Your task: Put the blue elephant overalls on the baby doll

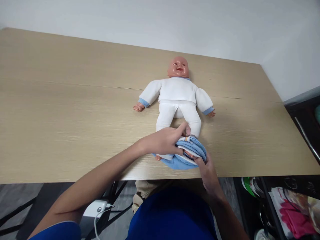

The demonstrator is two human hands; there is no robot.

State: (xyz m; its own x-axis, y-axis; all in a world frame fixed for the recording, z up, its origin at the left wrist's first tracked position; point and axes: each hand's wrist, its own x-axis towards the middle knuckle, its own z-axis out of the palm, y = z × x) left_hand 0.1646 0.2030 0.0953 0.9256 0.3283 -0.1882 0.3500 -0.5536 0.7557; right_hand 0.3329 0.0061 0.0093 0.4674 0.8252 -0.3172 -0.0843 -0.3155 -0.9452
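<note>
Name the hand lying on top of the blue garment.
The left hand: it rests over the blue garment at the legs of the doll; the right hand pinches its near edge.

A plain room — home or office, hard to tell. A big wooden table [62, 100] fills the middle, a white wall [150, 20] runs along the top, messy shelves [287, 203] sit lower right.

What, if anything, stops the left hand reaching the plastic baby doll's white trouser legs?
Probably nothing, so yes: the left hand rests on the bunched blue towelling garment at the feet of the doll, thumb beside the white trouser legs. Only its grip on that garment occupies it.
</note>
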